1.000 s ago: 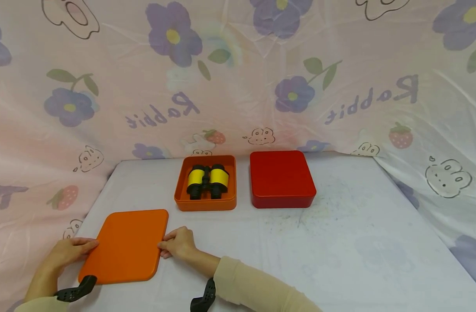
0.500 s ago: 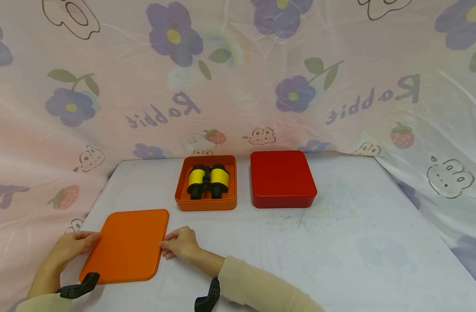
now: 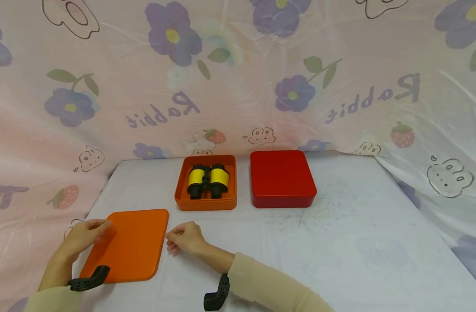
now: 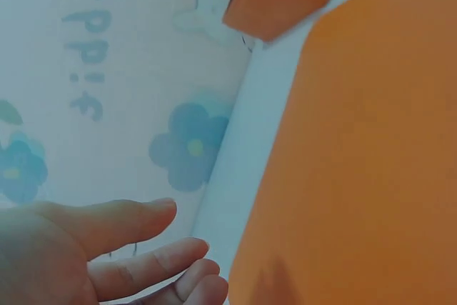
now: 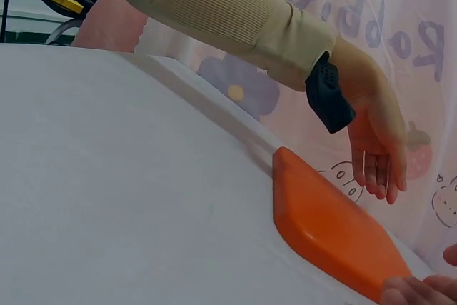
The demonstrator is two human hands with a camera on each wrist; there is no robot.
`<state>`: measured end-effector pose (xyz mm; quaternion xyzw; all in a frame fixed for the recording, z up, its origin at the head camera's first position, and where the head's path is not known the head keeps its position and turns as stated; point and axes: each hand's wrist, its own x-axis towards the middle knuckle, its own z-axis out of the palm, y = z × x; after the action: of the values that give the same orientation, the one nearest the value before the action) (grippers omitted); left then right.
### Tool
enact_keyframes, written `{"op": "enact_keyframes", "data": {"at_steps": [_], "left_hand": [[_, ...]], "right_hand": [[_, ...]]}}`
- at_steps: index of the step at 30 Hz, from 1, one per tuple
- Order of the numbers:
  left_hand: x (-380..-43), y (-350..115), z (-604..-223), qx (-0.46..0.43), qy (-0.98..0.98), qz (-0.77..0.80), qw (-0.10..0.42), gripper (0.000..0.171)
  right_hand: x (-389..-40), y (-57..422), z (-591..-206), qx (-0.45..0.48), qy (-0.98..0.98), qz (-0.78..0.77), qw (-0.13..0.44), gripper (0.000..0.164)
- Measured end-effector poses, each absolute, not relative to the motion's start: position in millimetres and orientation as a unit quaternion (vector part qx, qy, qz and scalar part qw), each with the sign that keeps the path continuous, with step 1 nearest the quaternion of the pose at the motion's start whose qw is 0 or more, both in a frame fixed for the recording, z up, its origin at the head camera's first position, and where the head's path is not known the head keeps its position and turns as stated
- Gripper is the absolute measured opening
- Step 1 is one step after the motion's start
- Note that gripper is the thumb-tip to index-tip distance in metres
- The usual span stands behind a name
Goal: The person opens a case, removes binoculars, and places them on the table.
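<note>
A flat orange lid (image 3: 130,249) lies on the white table at the front left. My left hand (image 3: 82,237) hovers over its left side with loosely bent fingers; in the left wrist view that hand (image 4: 107,258) has a gap between thumb and fingers and holds nothing. Just off the lid's right edge is my right hand (image 3: 186,237), its fingers relaxed and nothing in them. Farther back, an orange box (image 3: 206,206) stands uncovered, with yellow and black binoculars (image 3: 219,177) lying inside. In the right wrist view the lid (image 5: 328,223) rests flat, below the left hand (image 5: 378,141).
A red box (image 3: 282,177) with a plain smooth top stands to the right of the orange box. Behind the white table (image 3: 319,255) hangs a printed curtain (image 3: 238,95) with flowers and rabbits. Each wrist carries a black camera mount (image 3: 218,294).
Both hands have let go of the orange lid's edges. The left hand has risen and moved right over the lid; the right hand has shifted a little right. The lid stays put.
</note>
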<state>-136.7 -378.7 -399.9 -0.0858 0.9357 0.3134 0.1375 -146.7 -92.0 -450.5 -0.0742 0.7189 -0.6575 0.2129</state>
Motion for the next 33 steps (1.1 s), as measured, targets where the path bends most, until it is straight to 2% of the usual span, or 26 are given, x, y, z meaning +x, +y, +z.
{"op": "enact_keyframes", "data": {"at_steps": [14, 26, 33], "left_hand": [[-147.9, -322.9, -381.7, -0.032, 0.926, 0.365, 0.087, 0.057], [-162.4, -279.1, -375.0, 0.009, 0.917, 0.394, 0.064, 0.053], [-170.4, -256.9, -369.9, 0.025, 0.913, 0.404, 0.057, 0.048]], "right_hand": [[-151.5, -73.5, -421.2, -0.162, 0.761, -0.601, 0.181, 0.020], [-165.4, -56.9, -413.7, -0.192, 0.759, -0.610, 0.125, 0.022], [-175.0, -45.8, -405.9, -0.187, 0.756, -0.617, 0.112, 0.023]]}}
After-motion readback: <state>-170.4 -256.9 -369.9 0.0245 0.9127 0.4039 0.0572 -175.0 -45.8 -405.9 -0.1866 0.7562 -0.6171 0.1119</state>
